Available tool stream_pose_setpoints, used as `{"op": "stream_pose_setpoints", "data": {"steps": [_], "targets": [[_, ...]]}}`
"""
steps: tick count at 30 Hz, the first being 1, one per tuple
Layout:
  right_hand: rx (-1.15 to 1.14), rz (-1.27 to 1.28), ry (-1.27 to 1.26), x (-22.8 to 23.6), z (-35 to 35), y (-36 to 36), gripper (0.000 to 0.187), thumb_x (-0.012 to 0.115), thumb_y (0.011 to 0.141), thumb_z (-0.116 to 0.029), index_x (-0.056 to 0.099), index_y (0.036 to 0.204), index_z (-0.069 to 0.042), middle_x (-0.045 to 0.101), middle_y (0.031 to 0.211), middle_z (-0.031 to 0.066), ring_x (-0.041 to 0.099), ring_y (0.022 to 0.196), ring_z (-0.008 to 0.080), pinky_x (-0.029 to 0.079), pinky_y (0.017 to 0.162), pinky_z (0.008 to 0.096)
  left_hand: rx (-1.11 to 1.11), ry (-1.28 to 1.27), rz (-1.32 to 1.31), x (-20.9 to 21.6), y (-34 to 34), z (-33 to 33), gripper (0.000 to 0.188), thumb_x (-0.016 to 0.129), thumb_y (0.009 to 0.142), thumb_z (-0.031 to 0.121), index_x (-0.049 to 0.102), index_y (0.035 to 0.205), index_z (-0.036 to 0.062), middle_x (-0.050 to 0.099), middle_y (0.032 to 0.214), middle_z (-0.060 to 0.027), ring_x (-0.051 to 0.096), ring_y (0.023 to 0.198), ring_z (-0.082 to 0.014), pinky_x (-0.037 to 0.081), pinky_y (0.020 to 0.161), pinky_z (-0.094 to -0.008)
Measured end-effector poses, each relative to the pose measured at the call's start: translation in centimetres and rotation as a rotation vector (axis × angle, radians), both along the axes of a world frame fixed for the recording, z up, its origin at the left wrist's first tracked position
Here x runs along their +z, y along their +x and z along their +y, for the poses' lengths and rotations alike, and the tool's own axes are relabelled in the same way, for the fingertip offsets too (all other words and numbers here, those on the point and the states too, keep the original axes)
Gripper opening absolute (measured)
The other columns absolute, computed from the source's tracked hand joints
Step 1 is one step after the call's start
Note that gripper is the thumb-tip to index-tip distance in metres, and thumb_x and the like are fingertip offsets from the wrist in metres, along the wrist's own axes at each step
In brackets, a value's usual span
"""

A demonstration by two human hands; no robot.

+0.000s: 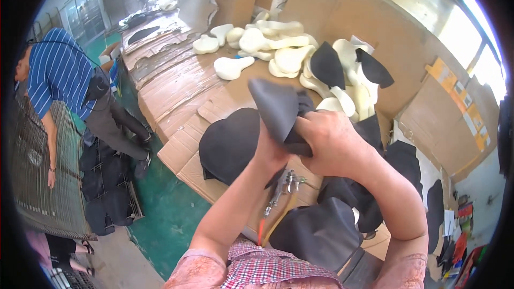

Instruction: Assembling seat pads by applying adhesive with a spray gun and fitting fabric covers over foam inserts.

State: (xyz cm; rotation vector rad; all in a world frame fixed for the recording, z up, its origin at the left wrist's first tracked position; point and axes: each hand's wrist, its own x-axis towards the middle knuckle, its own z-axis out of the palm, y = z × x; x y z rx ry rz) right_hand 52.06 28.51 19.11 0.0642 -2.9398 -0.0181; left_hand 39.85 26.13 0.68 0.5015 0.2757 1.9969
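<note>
A smooth, dark grey-black flexible cover piece, flared into a cone shape (pixel 274 104), is held up above the middle of a cardboard-covered desk (pixel 179 152), between a person's two bare hands. The right hand (pixel 329 138) has its fingers curled tightly around the cover's bunched edge; the left hand (pixel 272 152) is mostly hidden beneath the flared part, so how its fingers are set cannot be told. The material looks thin and slippery, so an uneven pull could crease it or let it slip from the hidden side. Just below the hands lies a silver metal tool resembling a spray gun (pixel 290 182), with an orange hose (pixel 261 230) and a yellow hose (pixel 279 220) running toward the wearer; a dropping forearm could knock it, or a hose could catch. A rounded black piece (pixel 227 144) lies to the left near the desk's edge, and a wide, glossy black piece (pixel 318 233) lies close to the wearer's body, where a careless elbow might drag it off. Farther back, cream-coloured, saddle-shaped foam pieces (pixel 289 58) are heaped loosely; a bump could slide some down. No brand shows clearly. On the brown cardboard at far right, orange and white label-like patches (pixel 465 104) appear, too small and distorted to read.
</note>
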Motion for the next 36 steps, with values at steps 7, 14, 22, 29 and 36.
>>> {"op": "stream_pose_setpoints", "data": {"steps": [7,14,22,29,36], "targets": [[0.001,-0.160,0.318,-14.9,0.5,-7.7,0.025,0.066,0.064,-0.016,0.055,0.087,-0.012,0.056,0.083,0.0048,0.058,0.081,0.0217,0.048,0.055,0.0308,0.689,-0.342,0.480,-6.7,-9.5,-5.5,0.061,0.040,0.091,0.054,0.043,0.129,0.0065,0.046,0.131,-0.0090,0.046,0.119,-0.0231,0.038,0.100,-0.0372],[0.080,-0.099,0.082,-32.1,0.6,-7.1,0.024,0.056,0.071,-0.015,0.059,0.095,-0.012,0.050,0.081,0.0039,0.053,0.077,0.0182,0.045,0.058,0.0272,0.520,-0.723,-0.078,-16.3,-15.0,-14.8,0.090,0.053,0.082,0.061,0.021,0.141,0.0022,0.040,0.134,-0.0175,0.041,0.124,-0.0272,0.033,0.103,-0.0348],[0.100,-0.068,0.135,-31.7,0.7,-7.0,0.052,0.054,0.076,-0.015,0.049,0.128,-0.021,0.047,0.085,0.0055,0.050,0.078,0.0202,0.042,0.061,0.0291,0.813,-1.647,0.639,-16.3,-19.2,-10.1,0.079,0.069,0.075,0.046,0.039,0.130,-0.0042,0.049,0.126,-0.0254,0.050,0.116,-0.0329,0.040,0.097,-0.0372],[0.056,-0.050,0.091,-32.1,1.9,-5.1,0.053,0.052,0.076,-0.013,0.049,0.128,-0.017,0.047,0.096,0.0098,0.048,0.086,0.0233,0.039,0.071,0.0328,0.435,-1.742,1.154,-17.0,-16.5,-8.5,0.078,0.071,0.066,0.054,0.058,0.107,-0.0105,0.060,0.106,-0.0281,0.060,0.101,-0.0356,0.048,0.085,-0.0395],[0.069,-0.118,0.003,-29.6,-0.3,-5.1,0.059,0.064,0.072,-0.029,0.049,0.127,-0.015,0.047,0.107,0.0133,0.046,0.095,0.0272,0.037,0.080,0.0365,0.465,-1.283,0.607,-20.3,-17.4,-12.0,0.073,0.075,0.069,0.043,0.051,0.115,-0.0093,0.064,0.099,-0.0129,0.062,0.088,-0.0190,0.052,0.071,-0.0313]]}}
